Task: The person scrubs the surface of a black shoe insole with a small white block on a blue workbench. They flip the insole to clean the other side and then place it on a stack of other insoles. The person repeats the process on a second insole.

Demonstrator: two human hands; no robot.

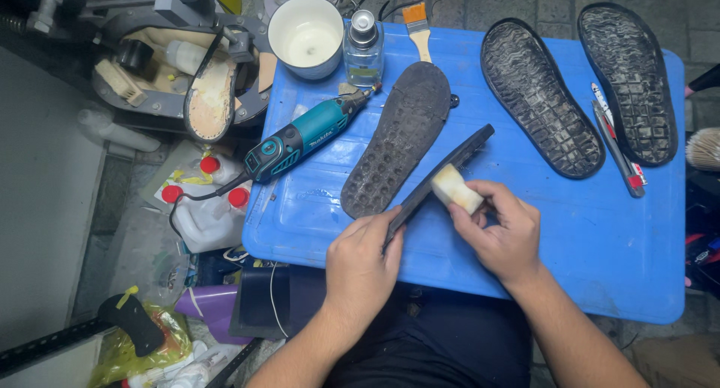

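Note:
My left hand (pixel 361 262) grips the near end of a thin black shoe sole (pixel 450 166), held on edge over the blue plastic table (pixel 585 238). My right hand (pixel 502 234) holds a pale cream block (pixel 455 188) pressed against the sole's side. A grey insole (pixel 397 136) with a dimpled surface lies flat just left of the held sole.
Two black treaded outsoles (pixel 540 99) (pixel 630 80) lie at the table's right. A teal rotary tool (pixel 300 139) with a cord, a white cup (pixel 306 35), a glass bottle (pixel 364 49), a brush (pixel 417 28) and a pen-like tool (pixel 616 144) also rest there. Bottles and clutter crowd the floor left.

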